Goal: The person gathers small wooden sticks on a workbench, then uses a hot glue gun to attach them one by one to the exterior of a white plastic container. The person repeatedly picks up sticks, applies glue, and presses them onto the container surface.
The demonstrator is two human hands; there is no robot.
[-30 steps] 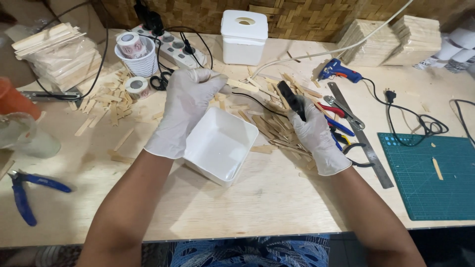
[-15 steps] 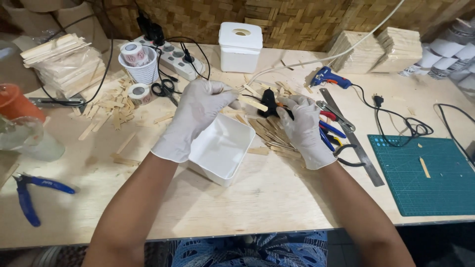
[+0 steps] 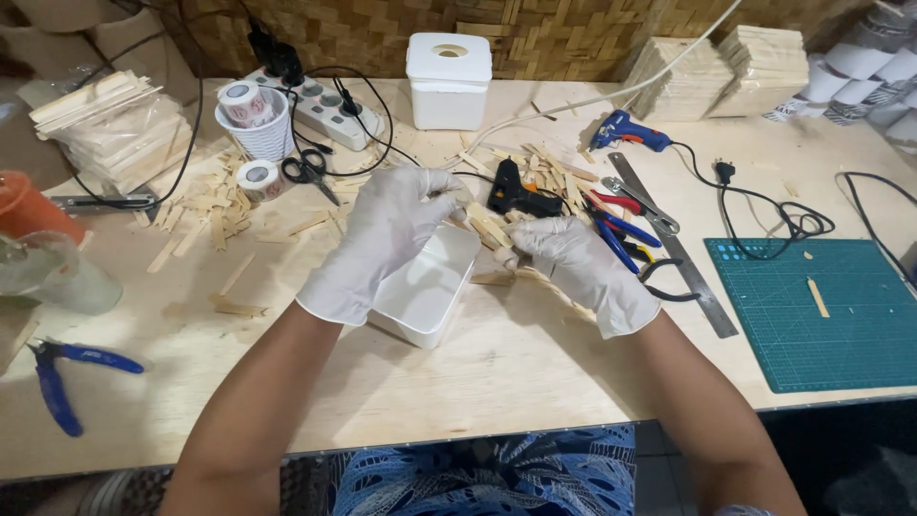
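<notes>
We've got both gloved hands mid-table: left hand [image 3: 382, 239] gripping the white tray [image 3: 428, 287] (inside looks bare), right hand [image 3: 583, 268] pinched on a wood stick [image 3: 490, 229]. Tape rolls [image 3: 244, 100] sit in the cup [image 3: 256, 134], back-left.

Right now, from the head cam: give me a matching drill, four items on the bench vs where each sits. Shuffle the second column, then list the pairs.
Things:
1. blue pliers
2. green mat
3. white tub
4. scissors

Places:
A. back of the table, middle, by the woven wall
B. near left edge of the table
C. right side of the table, in front of the steel ruler
D. beside the white cup of tape rolls

Pairs: 1-B, 2-C, 3-A, 4-D
</notes>
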